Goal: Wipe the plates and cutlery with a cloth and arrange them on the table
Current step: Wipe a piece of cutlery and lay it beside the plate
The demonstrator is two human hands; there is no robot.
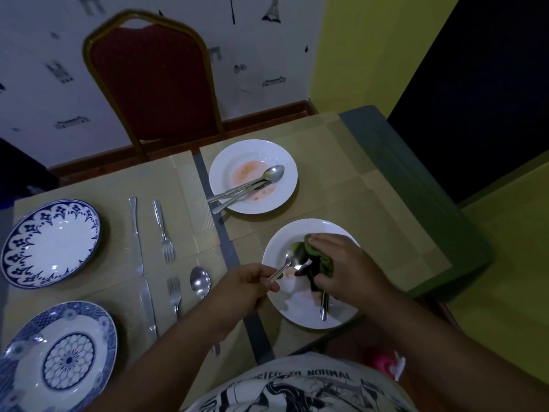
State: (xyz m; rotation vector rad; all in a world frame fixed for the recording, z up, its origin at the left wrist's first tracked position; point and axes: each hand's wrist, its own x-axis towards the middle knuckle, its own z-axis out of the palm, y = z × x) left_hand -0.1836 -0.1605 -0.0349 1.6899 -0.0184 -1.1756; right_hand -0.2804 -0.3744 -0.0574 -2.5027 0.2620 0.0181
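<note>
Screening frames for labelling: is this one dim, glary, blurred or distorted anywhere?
Head view: dim overall; glare spots on the spoon in the left hand and on the far blue-patterned plate; wide-angle bending towards the edges; the top of the chair looks smeared.
</note>
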